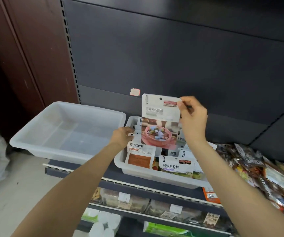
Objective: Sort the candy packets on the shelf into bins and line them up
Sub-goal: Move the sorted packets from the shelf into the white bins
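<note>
At centre frame, the right hand (pixel 193 117) pinches the upper right corner of a white candy packet (pixel 161 121) between thumb and fingers, holding it upright above the filled bin (pixel 155 173); its print shows a pink bowl of sweets, and its title is too blurred to read. The left hand (pixel 122 136) reaches into the same bin, fingers curled against the upright packets; whether they grip one cannot be told. Legible labels in the bin: 椰子糕软糖 (pixel 138 154) and 树莓形软糖 (pixel 175 166). At left centre stands an empty translucent bin (pixel 40 134) on the shelf (pixel 155 187). Dark loose packets (pixel 257 168) lie at right.
</note>
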